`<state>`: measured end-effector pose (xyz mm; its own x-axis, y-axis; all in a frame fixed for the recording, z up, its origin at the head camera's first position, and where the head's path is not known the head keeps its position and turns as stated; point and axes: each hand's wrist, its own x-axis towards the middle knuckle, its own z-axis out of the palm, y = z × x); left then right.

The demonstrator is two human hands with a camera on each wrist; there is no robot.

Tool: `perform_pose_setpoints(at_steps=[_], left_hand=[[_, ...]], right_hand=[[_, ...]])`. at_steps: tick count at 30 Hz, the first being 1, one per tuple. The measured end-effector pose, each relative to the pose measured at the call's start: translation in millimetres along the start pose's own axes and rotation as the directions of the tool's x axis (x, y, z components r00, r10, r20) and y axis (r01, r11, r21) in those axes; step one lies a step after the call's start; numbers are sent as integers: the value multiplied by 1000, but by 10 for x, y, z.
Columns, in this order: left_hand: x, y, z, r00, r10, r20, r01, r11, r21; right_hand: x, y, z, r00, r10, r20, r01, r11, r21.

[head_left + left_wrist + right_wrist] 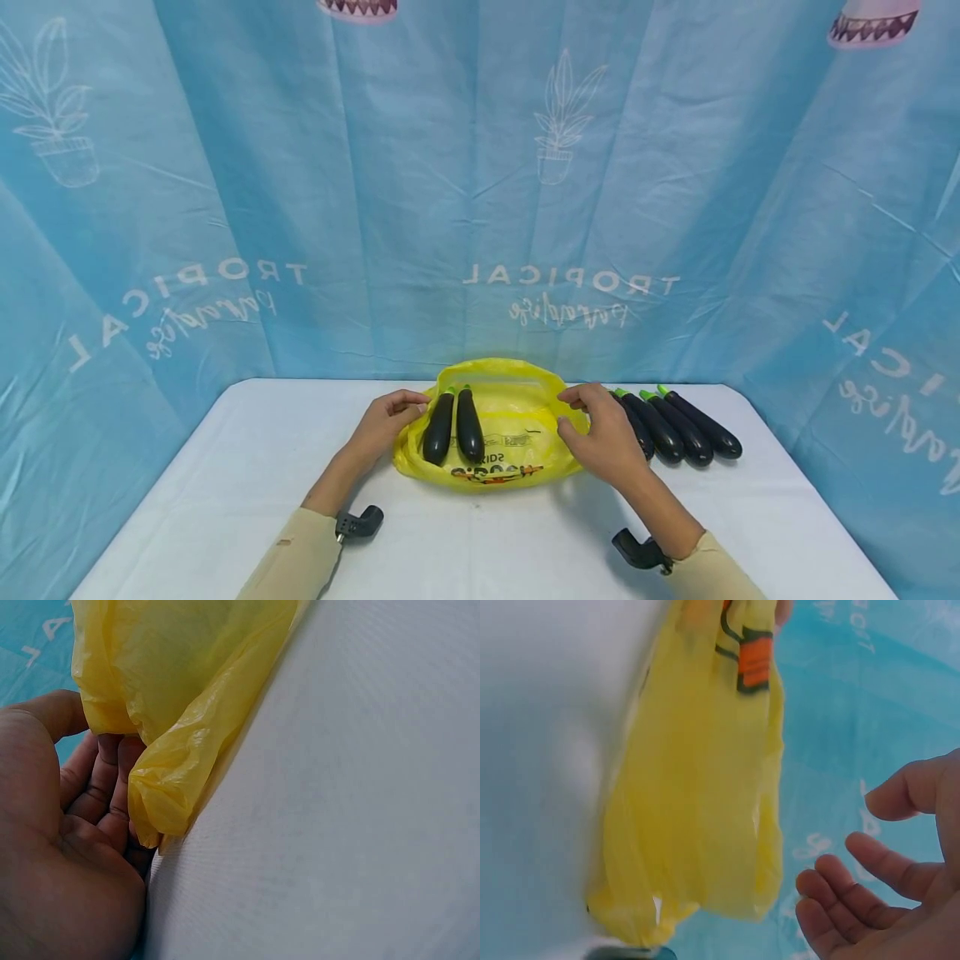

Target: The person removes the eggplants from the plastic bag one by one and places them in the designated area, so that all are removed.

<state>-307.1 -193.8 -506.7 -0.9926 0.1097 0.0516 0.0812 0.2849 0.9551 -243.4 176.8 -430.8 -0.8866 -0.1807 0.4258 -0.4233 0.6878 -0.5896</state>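
Note:
A yellow plastic bag with dark and red print lies on the table, its mouth spread wide. Two dark eggplants, a left one and a right one, rest side by side in its left part. My left hand holds the bag's left edge; in the left wrist view the thumb side and fingers meet the crumpled film. By the bag's right edge is my right hand, fingers spread and bent a little. The right wrist view shows that hand apart from the film, holding nothing.
Several more eggplants lie in a slanted row right of the bag, partly hidden by my right hand. A white cloth covers the table. A blue printed curtain hangs behind and at both sides.

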Motion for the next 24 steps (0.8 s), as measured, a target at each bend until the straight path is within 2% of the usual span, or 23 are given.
perform_pose_setpoints(at_steps=[7,17,24], left_hand=[[11,-14,1,1000,-13,-4,13,1000,11],[-8,5,4,1000,-15,-5,15,1000,19],[-10,17,-1,1000,-3,5,3,1000,17]], right_hand=[[38,-60,192,999,-30,30,29,999,21],[111,-171,459,997,-30,67,21,992,126],[156,-217,634,995,-35,92,24,992,123]])
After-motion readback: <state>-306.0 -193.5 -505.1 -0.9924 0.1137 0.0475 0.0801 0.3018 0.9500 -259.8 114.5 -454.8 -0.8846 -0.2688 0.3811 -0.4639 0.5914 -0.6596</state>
